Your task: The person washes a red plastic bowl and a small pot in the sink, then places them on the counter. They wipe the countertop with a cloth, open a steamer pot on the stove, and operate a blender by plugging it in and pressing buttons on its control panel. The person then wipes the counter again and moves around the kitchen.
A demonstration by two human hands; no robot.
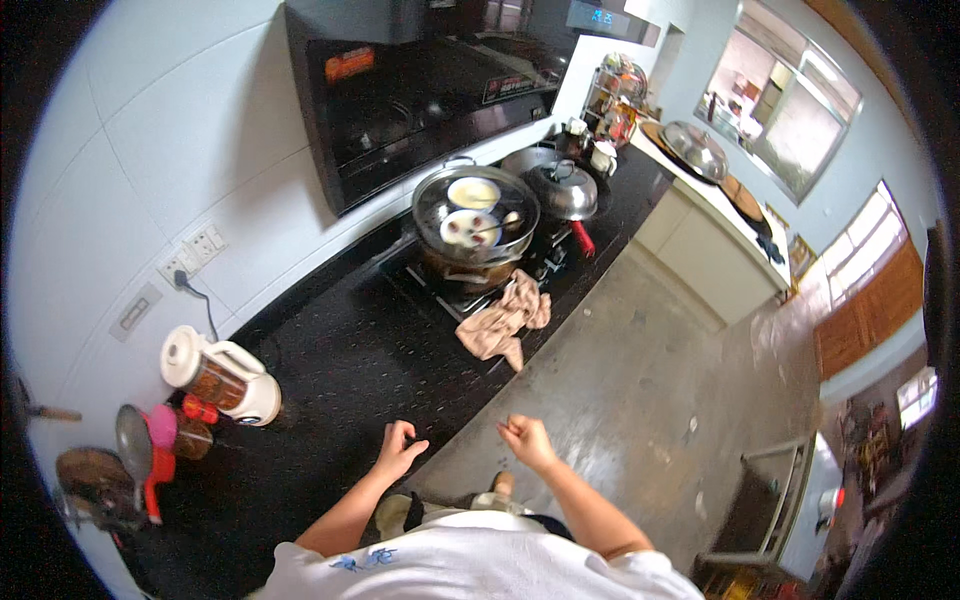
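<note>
The left hand was held loosely curled over the front edge of the black counter, empty as far as could be told; the right hand was closed in a loose fist over the bare floor, clear of the counter. Whether anything small was pinched in it could not be told. A peach cloth was draped over the counter's front edge beside the steaming pan on the stove; it was judged liable to slide off or catch heat. The blender jug stood near the counter's back edge, well apart. Open room lay to the right.
</note>
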